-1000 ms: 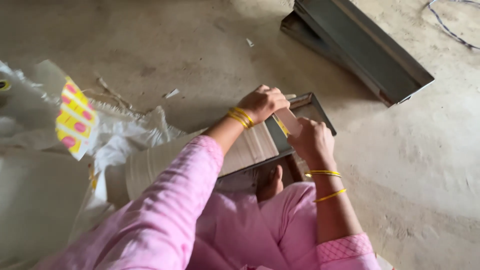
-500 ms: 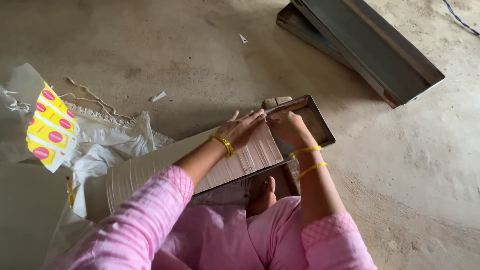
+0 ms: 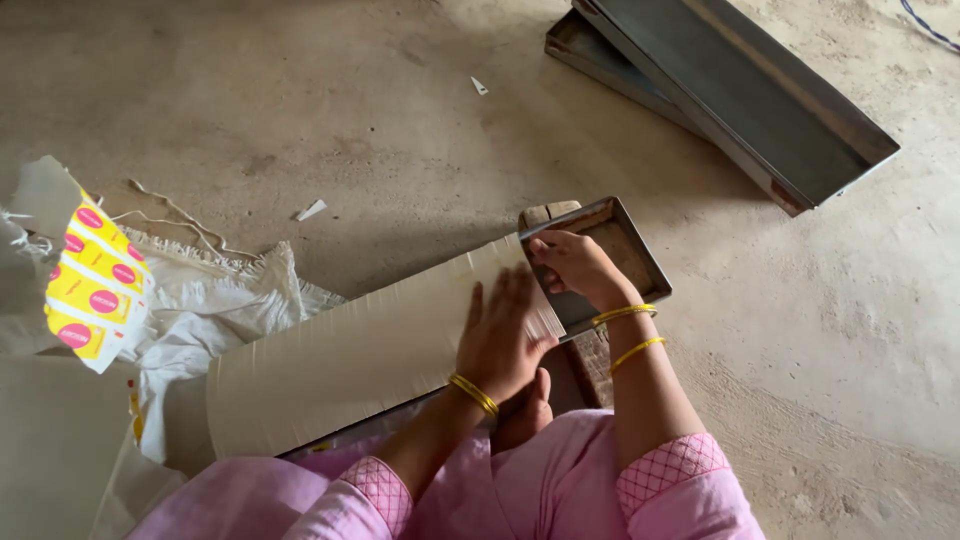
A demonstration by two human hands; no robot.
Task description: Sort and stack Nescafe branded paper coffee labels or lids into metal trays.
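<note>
A long pale stack of paper sheets (image 3: pixel 340 360) lies across my lap, its right end resting in a shallow dark metal tray (image 3: pixel 640 255). My left hand (image 3: pixel 500 335) lies flat with fingers spread on the stack near that end. My right hand (image 3: pixel 575 265) curls over the stack's right end at the tray's edge, gripping it. Both wrists carry yellow bangles, and pink sleeves show below. A bare foot (image 3: pixel 525 415) peeks out under the stack, beside a wooden block (image 3: pixel 580 365) that holds up the tray.
Two long dark metal trays (image 3: pixel 740 90) lie stacked on the concrete floor at the upper right. A white woven sack (image 3: pixel 215 310) and a yellow printed wrapper (image 3: pixel 95 285) sit at the left. Small paper scraps (image 3: pixel 311 209) dot the floor.
My left hand slid back from the tray end and now lies flat on the stack. My right hand stays at the stack's right end. The view has shifted a little.
</note>
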